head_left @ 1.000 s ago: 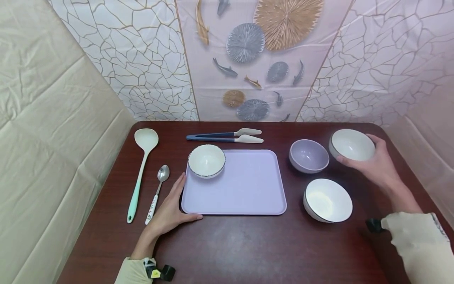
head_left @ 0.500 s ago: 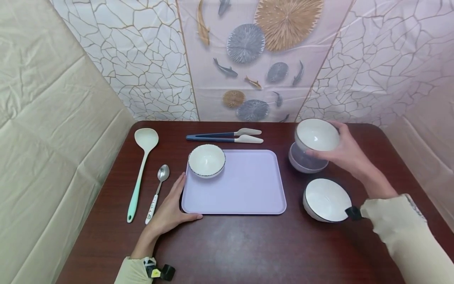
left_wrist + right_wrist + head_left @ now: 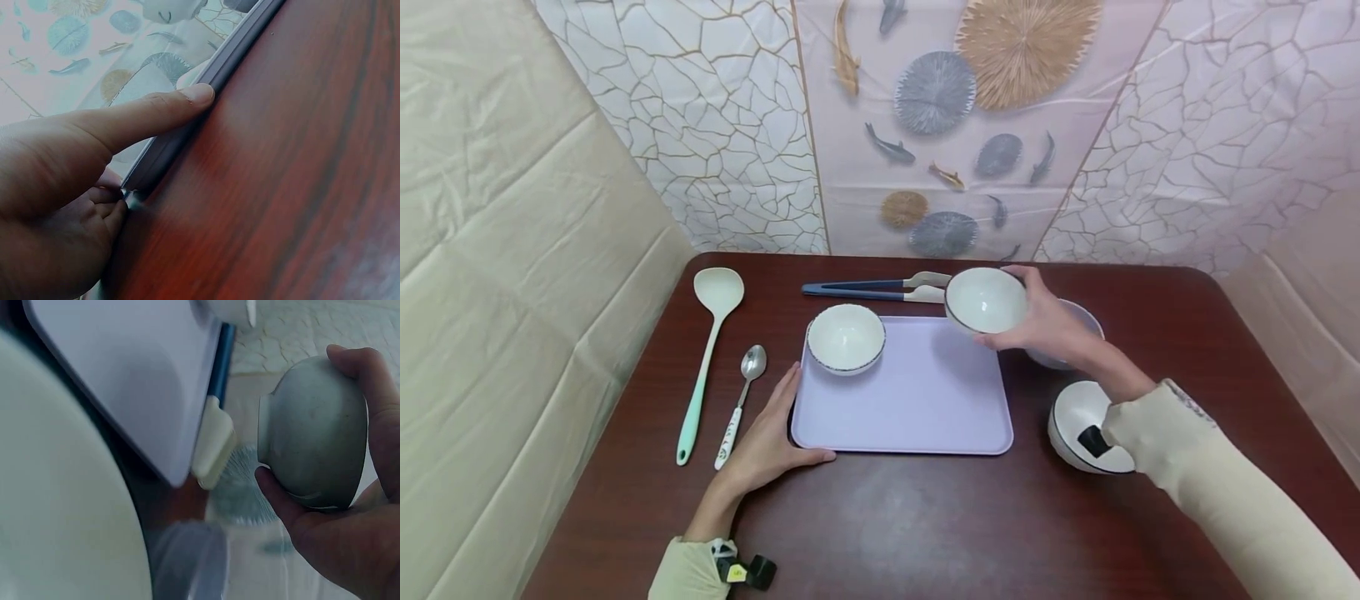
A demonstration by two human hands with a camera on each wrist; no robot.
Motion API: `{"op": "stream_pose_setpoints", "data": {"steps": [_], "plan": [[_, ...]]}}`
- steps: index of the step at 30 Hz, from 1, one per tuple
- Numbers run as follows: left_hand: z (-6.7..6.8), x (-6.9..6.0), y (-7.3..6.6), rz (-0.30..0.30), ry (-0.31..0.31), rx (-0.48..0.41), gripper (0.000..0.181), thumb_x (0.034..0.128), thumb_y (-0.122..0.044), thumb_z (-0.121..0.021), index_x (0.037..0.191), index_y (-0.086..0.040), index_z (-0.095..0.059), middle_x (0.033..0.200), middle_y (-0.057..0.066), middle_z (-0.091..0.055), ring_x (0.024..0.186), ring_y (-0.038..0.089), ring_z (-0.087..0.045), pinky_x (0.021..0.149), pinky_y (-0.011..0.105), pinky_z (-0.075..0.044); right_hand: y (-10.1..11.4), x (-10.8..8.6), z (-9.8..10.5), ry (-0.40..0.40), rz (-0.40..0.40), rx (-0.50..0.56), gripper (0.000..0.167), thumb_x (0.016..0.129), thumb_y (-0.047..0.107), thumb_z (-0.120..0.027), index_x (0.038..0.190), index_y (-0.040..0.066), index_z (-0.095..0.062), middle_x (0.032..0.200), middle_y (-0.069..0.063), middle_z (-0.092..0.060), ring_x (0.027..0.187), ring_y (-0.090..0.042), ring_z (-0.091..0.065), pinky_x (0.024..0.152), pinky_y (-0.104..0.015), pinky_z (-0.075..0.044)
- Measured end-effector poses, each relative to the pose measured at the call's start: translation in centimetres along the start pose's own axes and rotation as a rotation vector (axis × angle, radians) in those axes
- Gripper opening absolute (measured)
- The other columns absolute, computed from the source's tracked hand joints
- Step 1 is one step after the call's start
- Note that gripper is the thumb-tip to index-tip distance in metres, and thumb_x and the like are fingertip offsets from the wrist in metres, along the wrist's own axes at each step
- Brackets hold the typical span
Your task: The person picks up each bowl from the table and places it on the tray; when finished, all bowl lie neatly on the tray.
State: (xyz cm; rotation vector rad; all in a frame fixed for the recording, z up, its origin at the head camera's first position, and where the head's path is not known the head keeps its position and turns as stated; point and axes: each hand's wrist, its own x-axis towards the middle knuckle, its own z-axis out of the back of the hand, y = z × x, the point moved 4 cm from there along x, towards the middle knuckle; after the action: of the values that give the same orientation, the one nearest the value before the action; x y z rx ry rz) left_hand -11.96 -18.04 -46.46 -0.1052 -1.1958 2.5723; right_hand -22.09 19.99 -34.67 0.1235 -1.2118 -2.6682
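My right hand (image 3: 1048, 321) grips a white bowl (image 3: 985, 298) with a dark rim, thumb and fingers on opposite sides of it. That bowl is held up over the back right corner of a lavender tray (image 3: 902, 408). In the right wrist view, the held bowl (image 3: 319, 434) shows its underside and foot, apart from the tray. Another white bowl (image 3: 846, 337) with a speckled rim sits at the tray's back left. My left hand (image 3: 767, 446) rests at the tray's front left corner, fingers along the left side; the left wrist view shows its straight thumb (image 3: 156, 115) on the edge.
A purple bowl (image 3: 1087, 321) and a white bowl (image 3: 1078, 410) stand right of the tray, partly hidden by my right arm. Blue-handled tongs (image 3: 857, 290) lie behind the tray. Left of it are a spoon (image 3: 737, 408) and a mint-handled ladle (image 3: 703, 367).
My right hand has carried the white bowl leftward from the table's right side, past the purple bowl, to over the tray. The left hand stays at the tray corner. The view has shifted slightly.
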Motion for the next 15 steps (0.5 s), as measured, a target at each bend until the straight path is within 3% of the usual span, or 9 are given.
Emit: {"op": "stream_pose_setpoints", "data": {"steps": [7, 15], "plan": [[-0.2, 0.2, -0.1, -0.002, 0.009, -0.007, 0.13, 0.0634, -0.049, -0.09, 0.158, -0.012, -0.009, 0.163, 0.006, -0.007, 0.145, 0.025, -0.018, 0.108, 0.051, -0.031, -0.4, 1.1, -2.7, 0.062, 0.026, -0.05, 0.112, 0.063, 0.03, -0.093, 0.143, -0.004, -0.022, 0.13, -0.026, -0.046, 0.115, -0.035, -0.051, 0.097, -0.047, -0.038], [-0.1, 0.0, -0.1, 0.006, 0.012, -0.015, 0.13, 0.0643, -0.047, -0.09, 0.158, -0.011, -0.009, 0.163, 0.006, -0.006, 0.145, 0.025, -0.017, 0.108, 0.05, -0.031, -0.7, 2.4, -4.7, 0.112, 0.029, -0.083, 0.115, 0.059, 0.036, -0.094, 0.14, -0.002, -0.023, 0.126, -0.025, -0.049, 0.112, -0.034, -0.052, 0.094, -0.046, -0.04]]}}
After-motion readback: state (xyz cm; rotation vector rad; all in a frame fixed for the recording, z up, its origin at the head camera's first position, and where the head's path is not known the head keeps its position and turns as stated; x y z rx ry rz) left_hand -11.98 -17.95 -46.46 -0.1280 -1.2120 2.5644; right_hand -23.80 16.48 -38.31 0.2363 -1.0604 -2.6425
